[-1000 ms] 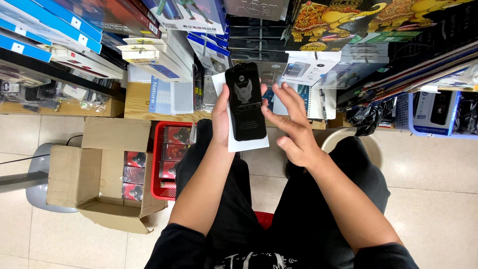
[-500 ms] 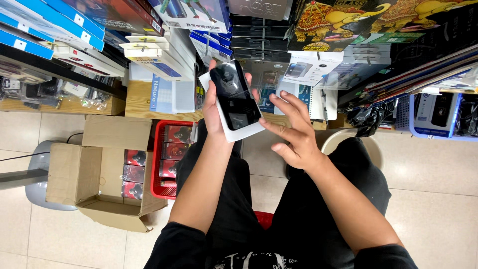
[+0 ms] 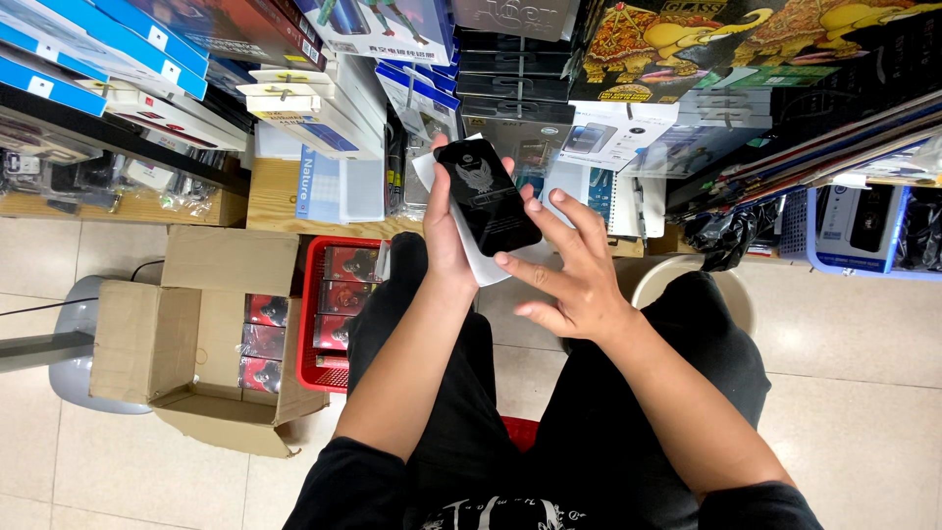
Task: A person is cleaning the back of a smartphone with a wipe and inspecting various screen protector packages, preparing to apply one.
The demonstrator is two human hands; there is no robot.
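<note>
A black phone-shaped packet (image 3: 488, 196) on a white card is gripped in the left hand (image 3: 446, 231), while the right hand (image 3: 569, 270), fingers spread wide and holding nothing, rests beside its lower edge, so it could be knocked loose.

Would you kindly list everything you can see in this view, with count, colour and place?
black flat piece: one, glossy black with a pale emblem, held up in the left hand.
white sleeve: one, white, behind the black piece in the same hand.
cardboard box: one, brown, open on the floor at left, with dark red packs inside.
red basket: one, red, on the floor beside the box, holding similar packs.
boxed goods: many, mostly blue, white and black, stacked along the top.
blue basket: one, blue, far right.
stool: one, cream, under the person's leg.
left hand: grips the black piece and the sleeve.
right hand: open, fingertips at the black piece's edge.
</note>
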